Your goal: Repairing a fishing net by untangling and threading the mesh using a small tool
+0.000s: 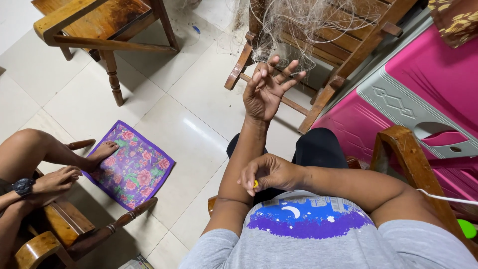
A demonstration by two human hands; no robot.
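A pale tiled floor [199, 114] fills most of the view. At the right stands a big pink plastic cabinet [438, 84] with a grey panel on it. Straight ahead is a wooden chair [343, 50], and a tangle of thin pale net [298, 20] hangs over its slats. A second wooden chair [99, 30] stands at the upper left.

The person sits low, in a grey shirt [308, 244] with a purple and blue print, dark trousers over the knees. The wooden arm of their own seat [413, 164] shows at the right, with a white cord [448, 198] crossing it.

On the floor to the left lies a purple flowered mat [132, 167]. Another person's bare foot [102, 152] rests on its edge, and that person's hand lies on their other foot just beside it, a dark watch [22, 187] on the wrist.

The left hand [266, 92] is raised in front of the net, fingers spread and loose; strands seem to run at the fingertips, but whether it pinches any I cannot tell. The right hand [269, 174] is curled close to the chest, clenched on a small yellow tool [255, 184] that peeks out between thumb and fingers, well apart from the net.
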